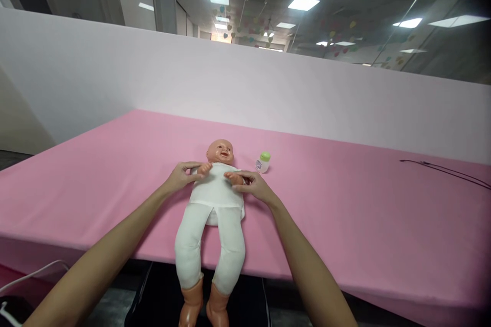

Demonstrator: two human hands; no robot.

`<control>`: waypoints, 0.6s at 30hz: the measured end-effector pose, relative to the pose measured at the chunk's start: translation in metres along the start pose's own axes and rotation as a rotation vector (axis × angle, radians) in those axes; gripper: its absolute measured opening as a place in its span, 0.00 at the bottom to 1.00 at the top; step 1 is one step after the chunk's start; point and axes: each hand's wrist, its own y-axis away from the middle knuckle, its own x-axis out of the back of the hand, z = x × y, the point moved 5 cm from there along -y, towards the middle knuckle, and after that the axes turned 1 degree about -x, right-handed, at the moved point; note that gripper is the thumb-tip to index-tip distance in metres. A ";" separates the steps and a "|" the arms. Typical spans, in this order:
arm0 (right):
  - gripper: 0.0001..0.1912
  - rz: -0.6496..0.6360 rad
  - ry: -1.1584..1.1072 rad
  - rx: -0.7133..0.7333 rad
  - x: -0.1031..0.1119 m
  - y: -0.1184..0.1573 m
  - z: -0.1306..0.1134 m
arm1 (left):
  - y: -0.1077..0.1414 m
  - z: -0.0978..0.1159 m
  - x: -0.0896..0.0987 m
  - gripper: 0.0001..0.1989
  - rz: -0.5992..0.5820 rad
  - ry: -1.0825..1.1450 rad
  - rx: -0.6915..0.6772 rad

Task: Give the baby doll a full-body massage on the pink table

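A baby doll (217,191) with a white cloth body lies on its back on the pink table, face up, its lower legs hanging past the front edge. My left hand (184,176) has its fingers round the doll's hand on the left side of the chest. On the other side, my right hand (254,185) grips the doll's other hand between thumb and fingers. Just beyond my right hand stands a small jar (263,162) with a green lid.
The pink table (345,214) meets a white partition (268,92) at the back. Thin dark cables (448,169) lie at the far right. A white cable (42,268) runs at the lower left. Something black is below the table's front edge.
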 end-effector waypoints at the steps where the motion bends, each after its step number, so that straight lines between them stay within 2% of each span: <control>1: 0.22 0.076 -0.038 -0.038 0.005 -0.001 0.005 | -0.001 -0.003 0.003 0.19 0.075 0.032 0.011; 4: 0.23 0.284 -0.125 -0.125 0.017 -0.002 0.020 | -0.003 -0.011 0.016 0.22 0.299 0.120 0.019; 6: 0.23 0.364 -0.179 -0.155 0.021 -0.002 0.026 | -0.003 -0.017 0.025 0.26 0.423 0.158 0.028; 9: 0.22 0.385 -0.228 -0.162 0.022 -0.003 0.032 | -0.003 -0.026 0.036 0.30 0.532 0.202 0.078; 12: 0.22 0.335 -0.199 -0.144 0.019 -0.003 0.029 | -0.003 -0.028 0.037 0.30 0.559 0.247 0.113; 14: 0.23 0.229 -0.132 -0.111 0.014 -0.003 0.022 | -0.003 -0.022 0.033 0.28 0.507 0.230 0.085; 15: 0.22 0.155 -0.085 -0.084 0.010 -0.002 0.017 | -0.004 -0.017 0.029 0.26 0.430 0.192 0.053; 18: 0.19 -0.033 0.079 0.014 0.001 0.000 0.001 | -0.003 0.000 0.006 0.17 0.053 0.002 -0.044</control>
